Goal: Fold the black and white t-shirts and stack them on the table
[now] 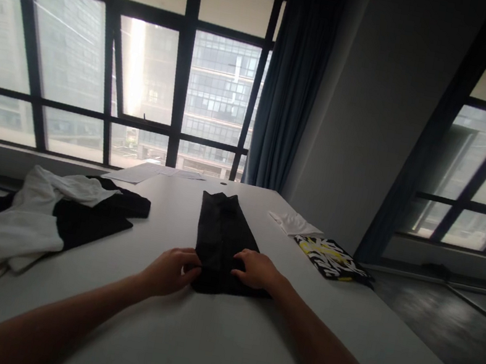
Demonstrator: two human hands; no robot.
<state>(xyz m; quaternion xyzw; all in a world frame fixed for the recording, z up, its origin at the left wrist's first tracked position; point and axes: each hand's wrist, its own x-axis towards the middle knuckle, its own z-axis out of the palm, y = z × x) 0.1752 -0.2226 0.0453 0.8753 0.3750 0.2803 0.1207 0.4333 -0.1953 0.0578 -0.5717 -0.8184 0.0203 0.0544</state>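
A black garment, folded into a long narrow strip, lies flat in front of me with its far end slightly ragged. At its near left edge, my left hand is closed, with thumb and forefinger pinching the cloth. My right hand rests on the near right part of the garment, its thumb and fingers curled and gripping the fabric. Whether it is a shirt or trousers cannot be told. Both forearms reach in from the bottom of the view.
The white table carries a loose heap of white clothing and black clothing on the left. To the right lie a folded white cloth and a folded black, white and yellow patterned garment. Paper sheets lie at the far edge.
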